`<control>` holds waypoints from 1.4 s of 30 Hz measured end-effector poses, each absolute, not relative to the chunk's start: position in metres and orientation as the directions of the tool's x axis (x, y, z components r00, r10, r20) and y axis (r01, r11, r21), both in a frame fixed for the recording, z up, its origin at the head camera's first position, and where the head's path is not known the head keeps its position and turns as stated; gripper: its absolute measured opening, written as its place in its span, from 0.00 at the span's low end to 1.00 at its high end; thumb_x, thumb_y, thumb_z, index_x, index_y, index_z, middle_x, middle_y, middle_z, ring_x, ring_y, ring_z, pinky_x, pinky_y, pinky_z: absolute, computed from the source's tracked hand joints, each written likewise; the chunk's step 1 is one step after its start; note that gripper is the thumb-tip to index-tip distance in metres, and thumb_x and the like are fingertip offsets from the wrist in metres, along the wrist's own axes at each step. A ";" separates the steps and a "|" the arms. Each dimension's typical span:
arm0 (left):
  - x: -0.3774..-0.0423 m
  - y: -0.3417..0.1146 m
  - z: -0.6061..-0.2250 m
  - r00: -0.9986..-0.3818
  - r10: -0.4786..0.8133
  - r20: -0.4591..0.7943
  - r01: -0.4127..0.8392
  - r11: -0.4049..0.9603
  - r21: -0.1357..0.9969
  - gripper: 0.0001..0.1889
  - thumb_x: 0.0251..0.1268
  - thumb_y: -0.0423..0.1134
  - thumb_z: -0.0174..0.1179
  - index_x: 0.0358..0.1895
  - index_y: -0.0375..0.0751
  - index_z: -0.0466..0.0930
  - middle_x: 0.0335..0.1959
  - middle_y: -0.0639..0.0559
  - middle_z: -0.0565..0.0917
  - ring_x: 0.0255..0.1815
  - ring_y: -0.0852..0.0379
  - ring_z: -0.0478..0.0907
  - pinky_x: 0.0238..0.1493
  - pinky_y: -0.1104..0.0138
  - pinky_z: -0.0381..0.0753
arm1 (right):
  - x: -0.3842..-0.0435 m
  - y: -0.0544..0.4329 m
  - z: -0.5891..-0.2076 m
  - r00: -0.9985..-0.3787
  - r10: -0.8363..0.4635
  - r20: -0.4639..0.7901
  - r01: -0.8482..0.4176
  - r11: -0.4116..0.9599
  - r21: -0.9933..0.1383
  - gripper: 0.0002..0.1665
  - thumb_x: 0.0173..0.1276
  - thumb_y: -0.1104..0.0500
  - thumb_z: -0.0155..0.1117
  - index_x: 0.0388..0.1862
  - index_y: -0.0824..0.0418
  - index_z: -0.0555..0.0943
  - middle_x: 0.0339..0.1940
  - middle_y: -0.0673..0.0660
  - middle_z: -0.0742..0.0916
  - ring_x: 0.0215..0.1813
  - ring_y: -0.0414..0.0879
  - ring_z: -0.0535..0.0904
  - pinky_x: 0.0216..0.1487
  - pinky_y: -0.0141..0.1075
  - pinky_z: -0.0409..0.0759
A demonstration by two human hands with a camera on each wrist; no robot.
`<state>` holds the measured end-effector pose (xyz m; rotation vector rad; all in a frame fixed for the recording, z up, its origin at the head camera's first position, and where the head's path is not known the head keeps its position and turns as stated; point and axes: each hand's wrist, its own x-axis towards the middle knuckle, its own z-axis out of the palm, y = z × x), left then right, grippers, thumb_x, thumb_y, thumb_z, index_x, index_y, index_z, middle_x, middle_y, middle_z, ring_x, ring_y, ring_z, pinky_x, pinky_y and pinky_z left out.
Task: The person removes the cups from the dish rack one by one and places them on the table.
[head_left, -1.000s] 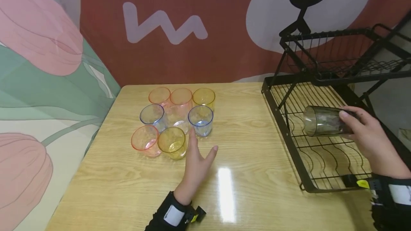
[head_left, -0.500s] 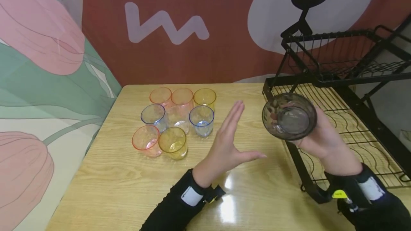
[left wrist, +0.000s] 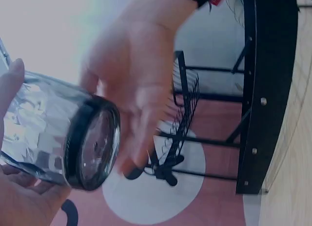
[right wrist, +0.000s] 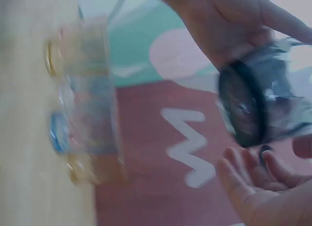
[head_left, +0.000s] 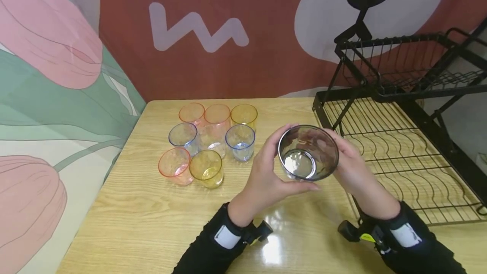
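Note:
A grey-tinted drinking glass (head_left: 308, 153) is held up over the table with its mouth toward the head view. My left hand (head_left: 262, 176) grips it, thumb on the near side and fingers on the far side. In the left wrist view the thumb and fingers lie along the wall of the glass (left wrist: 48, 123), and its thick base points toward my right hand. My right hand (head_left: 355, 172) is close by on the right, fingers loosely extended beside the glass. In the right wrist view, those fingers (right wrist: 243, 182) are spread just off the base.
Several tinted glasses stand upright in a cluster at the left, among them a yellow glass (head_left: 206, 168), a blue-rimmed glass (head_left: 240, 143) and a red-rimmed glass (head_left: 175, 166). A black two-tier dish rack (head_left: 399, 155) stands at the right. A patterned wall (head_left: 266, 71) backs the wooden table (head_left: 152, 231).
My right hand has brought the grey glass left from over the rack, turning its mouth up. My left hand has moved right from the cluster and taken it; the right hand has let go.

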<state>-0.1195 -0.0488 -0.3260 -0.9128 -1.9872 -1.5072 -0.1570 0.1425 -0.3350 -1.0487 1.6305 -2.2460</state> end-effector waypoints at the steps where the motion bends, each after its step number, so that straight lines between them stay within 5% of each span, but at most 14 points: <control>1: -0.118 -0.051 -0.327 -0.679 0.210 0.704 0.734 0.192 0.651 0.61 0.23 0.33 0.84 0.70 0.30 0.56 0.66 0.39 0.71 0.65 0.50 0.71 0.66 0.62 0.71 | -0.154 0.143 -0.333 -0.740 -0.482 0.469 -0.334 -0.343 -0.878 0.24 0.74 0.74 0.45 0.65 0.62 0.73 0.60 0.53 0.81 0.60 0.44 0.78 0.60 0.33 0.77; 4: -0.116 -0.058 -0.330 -0.725 0.175 0.666 0.688 0.244 0.684 0.61 0.25 0.35 0.84 0.70 0.31 0.56 0.67 0.40 0.70 0.65 0.49 0.71 0.67 0.62 0.70 | -0.148 0.142 -0.330 -0.678 -0.477 0.559 -0.517 -0.230 -0.825 0.37 0.59 0.83 0.53 0.69 0.72 0.65 0.66 0.61 0.76 0.64 0.47 0.75 0.64 0.34 0.74; 8: -0.114 -0.066 -0.334 -0.787 0.164 0.594 0.613 0.304 0.729 0.59 0.28 0.36 0.83 0.70 0.32 0.56 0.66 0.41 0.71 0.64 0.48 0.71 0.67 0.63 0.70 | -0.140 0.132 -0.332 -0.677 -0.519 0.522 -0.625 0.033 -0.780 0.53 0.48 0.78 0.71 0.73 0.71 0.58 0.69 0.66 0.71 0.66 0.49 0.71 0.67 0.31 0.69; 11: -0.113 -0.074 -0.338 -0.837 0.192 0.513 0.546 0.366 0.754 0.58 0.32 0.38 0.83 0.71 0.33 0.55 0.65 0.41 0.72 0.63 0.49 0.72 0.67 0.63 0.70 | -0.136 0.121 -0.341 -0.784 -0.479 0.396 -0.550 0.238 -0.801 0.57 0.44 0.71 0.79 0.73 0.65 0.60 0.66 0.64 0.74 0.63 0.51 0.74 0.63 0.29 0.73; 14: -0.112 -0.084 -0.345 -0.894 0.210 0.395 0.448 0.426 0.786 0.56 0.35 0.40 0.82 0.71 0.35 0.55 0.64 0.42 0.72 0.63 0.49 0.71 0.66 0.60 0.71 | -0.136 0.111 -0.356 -0.841 -0.458 0.289 -0.446 0.282 -0.849 0.55 0.45 0.69 0.80 0.71 0.67 0.61 0.63 0.66 0.76 0.60 0.58 0.76 0.61 0.37 0.77; 18: -0.112 -0.097 -0.357 -0.958 0.191 0.212 0.282 0.517 0.808 0.55 0.38 0.44 0.81 0.72 0.37 0.55 0.66 0.42 0.72 0.65 0.47 0.70 0.67 0.56 0.70 | -0.140 0.096 -0.378 -0.871 -0.458 0.178 -0.336 0.292 -0.895 0.53 0.47 0.65 0.80 0.70 0.67 0.62 0.61 0.67 0.77 0.60 0.61 0.75 0.62 0.51 0.75; 22: -0.113 -0.108 -0.367 -0.984 0.135 0.115 0.174 0.608 0.775 0.56 0.38 0.46 0.80 0.72 0.35 0.56 0.66 0.38 0.71 0.65 0.42 0.70 0.66 0.51 0.69 | -0.146 0.078 -0.394 -0.875 -0.464 0.137 -0.308 0.316 -0.897 0.53 0.47 0.66 0.80 0.69 0.67 0.62 0.62 0.67 0.76 0.62 0.61 0.73 0.62 0.52 0.76; 35: -0.105 -0.121 -0.376 -0.976 0.067 0.207 0.154 0.885 0.440 0.53 0.32 0.50 0.82 0.63 0.24 0.69 0.58 0.33 0.73 0.56 0.39 0.70 0.58 0.55 0.77 | -0.150 0.045 -0.421 -0.861 -0.496 0.110 -0.330 0.381 -0.864 0.53 0.46 0.67 0.80 0.70 0.67 0.61 0.63 0.66 0.75 0.61 0.61 0.74 0.58 0.46 0.80; 42: -0.105 -0.126 -0.382 -0.959 0.061 0.278 0.134 0.958 0.253 0.51 0.26 0.59 0.81 0.56 0.26 0.76 0.48 0.37 0.76 0.44 0.43 0.67 0.43 0.59 0.68 | -0.151 0.036 -0.428 -0.845 -0.521 0.122 -0.385 0.433 -0.815 0.53 0.48 0.65 0.79 0.71 0.67 0.60 0.65 0.69 0.72 0.65 0.62 0.71 0.62 0.50 0.76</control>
